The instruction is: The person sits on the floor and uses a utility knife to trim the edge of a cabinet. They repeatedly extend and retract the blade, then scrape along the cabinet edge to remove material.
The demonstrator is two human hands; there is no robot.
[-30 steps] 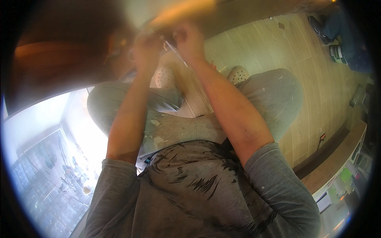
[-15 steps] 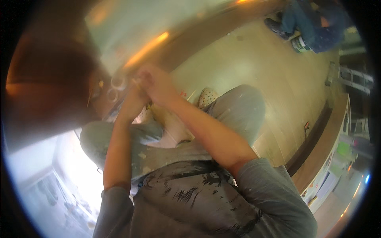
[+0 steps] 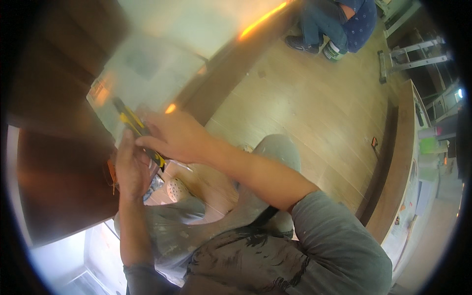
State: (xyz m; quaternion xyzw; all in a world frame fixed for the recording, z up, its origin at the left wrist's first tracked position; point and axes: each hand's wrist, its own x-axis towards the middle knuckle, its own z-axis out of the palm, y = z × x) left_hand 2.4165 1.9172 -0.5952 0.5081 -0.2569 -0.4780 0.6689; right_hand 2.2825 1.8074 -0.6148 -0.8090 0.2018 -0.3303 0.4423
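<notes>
A yellow and black utility knife (image 3: 135,123) slants between my two hands, over the space in front of my bent knees. My right hand (image 3: 177,137) comes across from the right, with its fingers closed around the knife's middle. From below, my left hand (image 3: 132,172) meets it, thumb raised along the knife and fingers curled behind its lower end. Whether the blade is out, I cannot tell. A thin pale strip (image 3: 181,165) shows beside the knife's lower end. Under my hands is a light perforated clog (image 3: 177,190) on my foot.
A dark brown panel (image 3: 64,182) stands close on the left. Ahead is a pale glossy surface (image 3: 162,44) edged by a brown baseboard (image 3: 216,91). Another person (image 3: 339,24) sits on a bucket (image 3: 334,50) beyond the wooden floor (image 3: 295,98), near a stepladder (image 3: 418,54). A wooden ledge (image 3: 393,167) runs along the right.
My hands, blurred and close together before, have moved to the left and now show the utility knife clearly between them. The view has shifted, and the rolls near my hands are out of sight.
</notes>
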